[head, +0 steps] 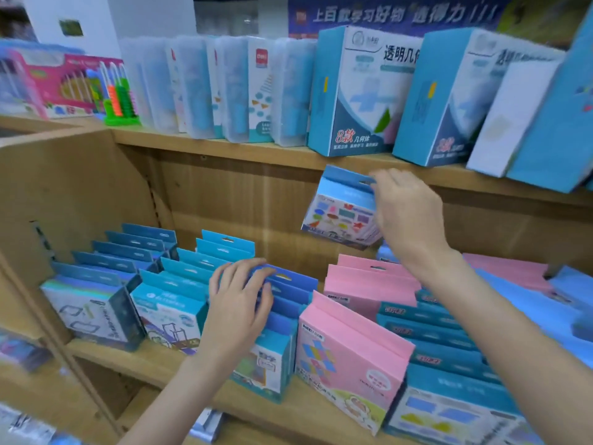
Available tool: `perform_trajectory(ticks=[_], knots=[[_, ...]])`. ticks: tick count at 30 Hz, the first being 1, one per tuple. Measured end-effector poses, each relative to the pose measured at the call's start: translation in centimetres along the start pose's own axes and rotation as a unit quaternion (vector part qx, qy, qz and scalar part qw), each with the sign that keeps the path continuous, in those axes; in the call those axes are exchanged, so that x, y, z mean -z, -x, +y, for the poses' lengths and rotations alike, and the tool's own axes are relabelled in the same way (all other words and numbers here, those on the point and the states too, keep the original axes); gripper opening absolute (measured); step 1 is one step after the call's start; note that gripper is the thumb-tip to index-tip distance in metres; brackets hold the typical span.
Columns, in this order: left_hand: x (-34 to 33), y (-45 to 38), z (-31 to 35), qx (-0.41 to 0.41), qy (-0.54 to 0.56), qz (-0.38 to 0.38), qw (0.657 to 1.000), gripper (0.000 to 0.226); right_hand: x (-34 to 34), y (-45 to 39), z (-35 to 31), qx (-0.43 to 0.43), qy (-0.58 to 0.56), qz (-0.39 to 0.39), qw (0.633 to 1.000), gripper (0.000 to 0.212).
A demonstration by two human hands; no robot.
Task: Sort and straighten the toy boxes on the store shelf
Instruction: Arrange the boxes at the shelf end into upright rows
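My right hand grips a small blue toy box with coloured shapes on its face and holds it up in the air, just under the upper shelf board. My left hand rests on the hang tabs of a row of blue boxes in the middle of the lower shelf, fingers curled over their tops. Left of it stand two more rows of blue boxes. To the right stand pink boxes and further blue boxes, some leaning.
The upper shelf carries clear plastic cases, large blue and white boxes, some tilted, and a pink abacus toy at the left. A wooden side panel bounds the lower shelf on the left.
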State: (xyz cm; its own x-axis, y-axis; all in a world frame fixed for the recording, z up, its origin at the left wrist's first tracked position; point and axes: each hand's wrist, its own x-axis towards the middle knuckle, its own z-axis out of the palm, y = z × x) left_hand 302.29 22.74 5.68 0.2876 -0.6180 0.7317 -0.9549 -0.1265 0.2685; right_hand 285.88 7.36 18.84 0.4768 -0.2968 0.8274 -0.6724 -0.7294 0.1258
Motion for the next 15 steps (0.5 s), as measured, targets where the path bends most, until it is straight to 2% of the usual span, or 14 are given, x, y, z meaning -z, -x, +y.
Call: perform_trajectory(ticks=[2,5,8,11,15], knots=[[0.4,0.2,0.2,0.014,0.007,0.014,1.0,0.033,2.7,0.1,0.5,-0.02,-0.027,0.055,0.998,0.011],[1.0,0.7,1.3,0.011,0.016,0.024,1.0,0.034,7.4,1.1,1.9,-0.065,-0.063,0.069,0.994,0.018],[1.1,1.5,3.4,-0.016,0.059,0.035,0.998,0.032,12.4,3.6,3.4,-0.093,-0.076,0.06,0.991,0.02],[0.7,2.9,6.3,-0.055,0.117,0.013,0.992,0.034,16.9,6.5,4.7,-0.125,-0.058,0.041,0.99,0.02],[-0.4,5.0,10.4,-0.141,0.166,-0.022,0.976,0.04,20.6,11.1,6.0,-0.157,-0.055,-0.036,0.985,0.017]])
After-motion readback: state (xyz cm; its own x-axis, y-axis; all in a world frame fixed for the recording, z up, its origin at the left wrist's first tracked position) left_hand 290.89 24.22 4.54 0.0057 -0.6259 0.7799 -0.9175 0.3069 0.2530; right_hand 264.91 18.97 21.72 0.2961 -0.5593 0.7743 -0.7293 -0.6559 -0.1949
